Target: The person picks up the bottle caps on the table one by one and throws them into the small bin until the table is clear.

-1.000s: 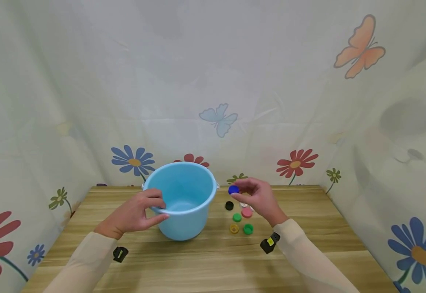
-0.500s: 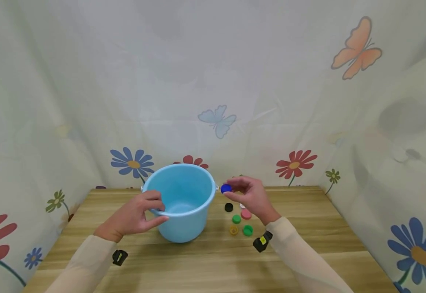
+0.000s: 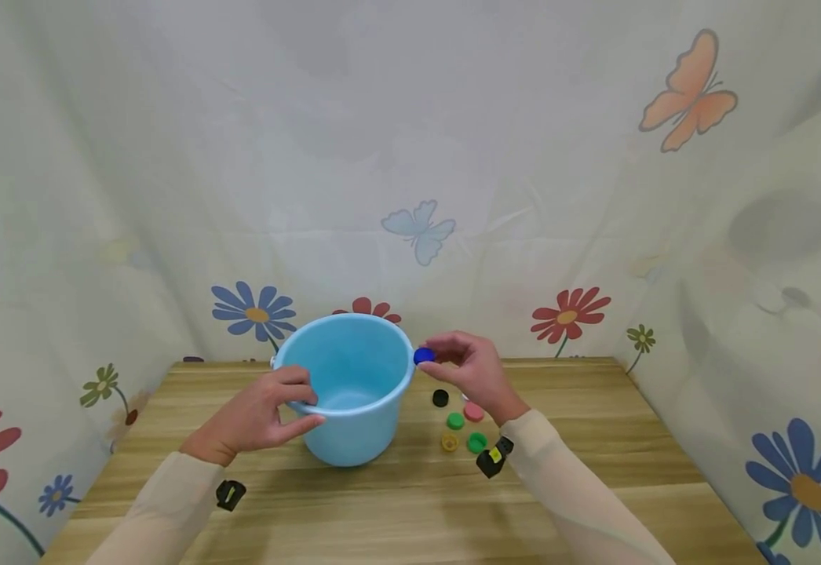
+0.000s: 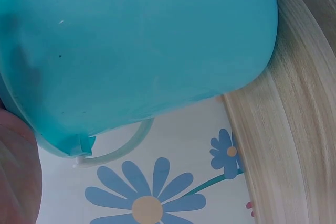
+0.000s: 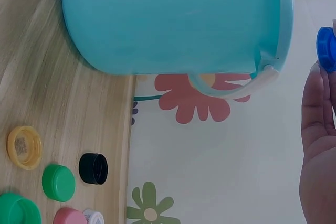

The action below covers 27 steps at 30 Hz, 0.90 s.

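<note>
A light blue bucket (image 3: 350, 435) stands upright on the wooden table, its inside bare as far as the head view shows. My left hand (image 3: 262, 412) grips the bucket's near-left rim, fingers over the inside and thumb outside. Between the thumb and fingers of my right hand (image 3: 477, 373) is a blue bottle cap (image 3: 424, 356), held in the air beside the bucket's right rim. The right wrist view also catches the blue cap (image 5: 326, 49) at fingertip height, level with the rim.
On the table (image 3: 559, 486) right of the bucket lie several loose caps: a black cap (image 3: 440, 398), a pink cap (image 3: 473, 411), a green cap (image 3: 456, 421), an open-side-up green cap (image 3: 477, 442), a yellow cap (image 3: 449, 442) and a white cap (image 5: 94, 216). A flowered curtain (image 3: 311, 157) hangs behind.
My right hand has carried the blue cap leftward and slightly up, to the bucket's right rim. The left hand keeps its grip, and the bucket stays in place.
</note>
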### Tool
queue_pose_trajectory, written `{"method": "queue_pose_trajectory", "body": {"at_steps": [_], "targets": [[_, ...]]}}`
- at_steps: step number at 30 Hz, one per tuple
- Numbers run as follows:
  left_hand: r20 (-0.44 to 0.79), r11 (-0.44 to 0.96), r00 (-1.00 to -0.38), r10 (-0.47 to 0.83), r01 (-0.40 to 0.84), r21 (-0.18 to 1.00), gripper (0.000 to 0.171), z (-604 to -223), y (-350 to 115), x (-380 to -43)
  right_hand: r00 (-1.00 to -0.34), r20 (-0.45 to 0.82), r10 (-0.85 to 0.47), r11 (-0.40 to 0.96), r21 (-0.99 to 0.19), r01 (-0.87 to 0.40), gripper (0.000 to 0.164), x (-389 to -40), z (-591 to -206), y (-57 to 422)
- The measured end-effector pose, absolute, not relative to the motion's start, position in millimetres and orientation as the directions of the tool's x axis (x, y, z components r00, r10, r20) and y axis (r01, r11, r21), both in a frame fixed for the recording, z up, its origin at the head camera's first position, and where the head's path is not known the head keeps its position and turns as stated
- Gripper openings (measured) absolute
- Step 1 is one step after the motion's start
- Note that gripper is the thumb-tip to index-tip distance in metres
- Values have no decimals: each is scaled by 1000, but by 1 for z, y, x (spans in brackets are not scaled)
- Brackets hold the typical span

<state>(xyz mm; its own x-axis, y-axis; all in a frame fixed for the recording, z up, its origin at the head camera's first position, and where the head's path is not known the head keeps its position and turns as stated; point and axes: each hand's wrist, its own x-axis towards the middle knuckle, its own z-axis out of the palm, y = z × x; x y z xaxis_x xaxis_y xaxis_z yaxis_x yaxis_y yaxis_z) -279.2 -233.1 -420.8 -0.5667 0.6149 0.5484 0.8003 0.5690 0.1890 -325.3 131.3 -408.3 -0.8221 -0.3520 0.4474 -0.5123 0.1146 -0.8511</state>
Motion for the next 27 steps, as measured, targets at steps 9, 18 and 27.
{"method": "queue_pose_trajectory", "body": {"at_steps": [9,18,27], "targets": [[552,571,-565,614,800,184,21,-421,-234,-279,-824,440,-357,96,-860,-502,32,-329,-408,123],[564,564,-557,610,805,185,20,-423,-235,-280,-828,449,-336,83,-862,-500,31,-331,-409,115],[564,568,-560,606,802,185,20,-423,-234,-281,-815,473,-335,72,-850,-522,35,-334,-409,110]]}}
